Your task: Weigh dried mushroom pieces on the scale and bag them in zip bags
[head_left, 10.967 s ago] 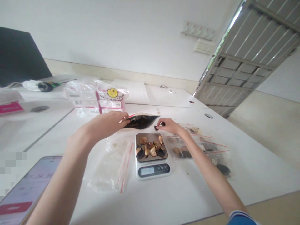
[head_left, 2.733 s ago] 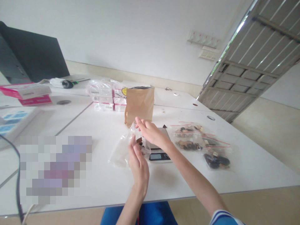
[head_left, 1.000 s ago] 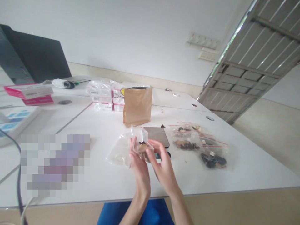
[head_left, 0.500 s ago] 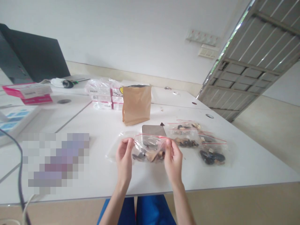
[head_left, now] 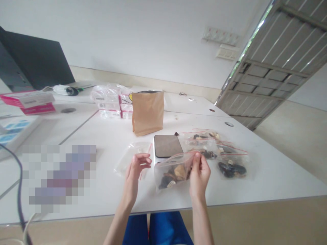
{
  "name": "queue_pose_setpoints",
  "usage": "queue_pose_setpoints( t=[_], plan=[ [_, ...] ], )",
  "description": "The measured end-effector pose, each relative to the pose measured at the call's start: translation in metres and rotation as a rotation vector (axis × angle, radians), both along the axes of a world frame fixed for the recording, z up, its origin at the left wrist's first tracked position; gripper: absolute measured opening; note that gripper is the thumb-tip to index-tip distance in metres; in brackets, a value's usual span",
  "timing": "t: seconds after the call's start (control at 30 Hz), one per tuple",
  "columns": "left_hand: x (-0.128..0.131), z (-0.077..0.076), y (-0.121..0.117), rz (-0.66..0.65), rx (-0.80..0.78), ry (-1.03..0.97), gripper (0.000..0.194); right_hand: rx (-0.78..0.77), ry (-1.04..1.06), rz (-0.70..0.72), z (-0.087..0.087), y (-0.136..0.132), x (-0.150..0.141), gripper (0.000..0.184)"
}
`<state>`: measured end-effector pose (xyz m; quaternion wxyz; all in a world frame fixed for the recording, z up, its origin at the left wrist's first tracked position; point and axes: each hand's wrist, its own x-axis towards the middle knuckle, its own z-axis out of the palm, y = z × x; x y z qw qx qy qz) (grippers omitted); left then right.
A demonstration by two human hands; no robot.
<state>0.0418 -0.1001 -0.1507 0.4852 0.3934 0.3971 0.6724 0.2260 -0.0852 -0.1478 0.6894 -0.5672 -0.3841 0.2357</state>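
Observation:
My right hand (head_left: 200, 172) pinches the top right corner of a clear zip bag (head_left: 172, 172). Dark and tan dried pieces and a small white tag lie in the bag's lower part. My left hand (head_left: 136, 166) holds nothing; its fingers are apart and point right, over a flat clear zip bag (head_left: 125, 158) on the table. Just behind the held bag sits a small scale (head_left: 168, 146) with a grey metal top, its front edge partly hidden by the bag.
A brown paper pouch (head_left: 148, 114) stands upright behind the scale. Several filled zip bags (head_left: 232, 168) lie to the right. Plastic-wrapped boxes (head_left: 109, 102), pink boxes (head_left: 38, 102) and a dark monitor (head_left: 46, 61) are at the back left. A dark cable (head_left: 19, 190) runs down the left side.
My left hand has let go of the bag and moved slightly left. My right hand has shifted right with the bag, uncovering more of the scale.

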Motion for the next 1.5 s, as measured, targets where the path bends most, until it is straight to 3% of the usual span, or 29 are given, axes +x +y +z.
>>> queue_pose_setpoints(
  t=[0.07,0.17,0.43,0.73,0.87,1.0,1.17,1.37,1.5],
  plan=[
    [0.006,0.003,-0.004,-0.117,0.012,0.085,0.044,0.006,-0.037,-0.03,0.001,-0.002,-0.004,0.051],
    [0.013,0.009,-0.006,-0.147,0.002,0.194,0.033,0.006,-0.089,-0.057,0.005,-0.005,-0.006,0.052],
    [0.017,0.008,0.002,-0.009,0.017,0.234,0.03,0.011,-0.145,-0.003,0.001,-0.009,-0.003,0.058],
    [0.009,0.01,0.0,0.073,-0.053,0.304,0.032,0.009,-0.11,0.027,-0.008,-0.01,-0.008,0.05],
    [0.006,0.002,0.001,0.097,-0.048,0.328,0.033,-0.053,-0.074,0.129,-0.007,-0.009,-0.006,0.055],
    [-0.001,-0.003,0.002,0.038,-0.051,0.359,0.034,-0.139,-0.016,0.276,-0.008,-0.01,0.0,0.06],
    [-0.008,-0.003,-0.001,0.048,-0.079,0.467,0.033,-0.119,-0.027,0.394,-0.01,-0.011,0.002,0.04],
    [-0.007,-0.009,0.002,0.119,-0.035,0.467,0.028,-0.114,0.019,0.376,-0.013,-0.009,-0.002,0.033],
    [-0.007,-0.007,0.001,0.094,-0.041,0.377,0.027,-0.115,0.028,0.357,-0.014,-0.01,-0.004,0.032]
  ],
)
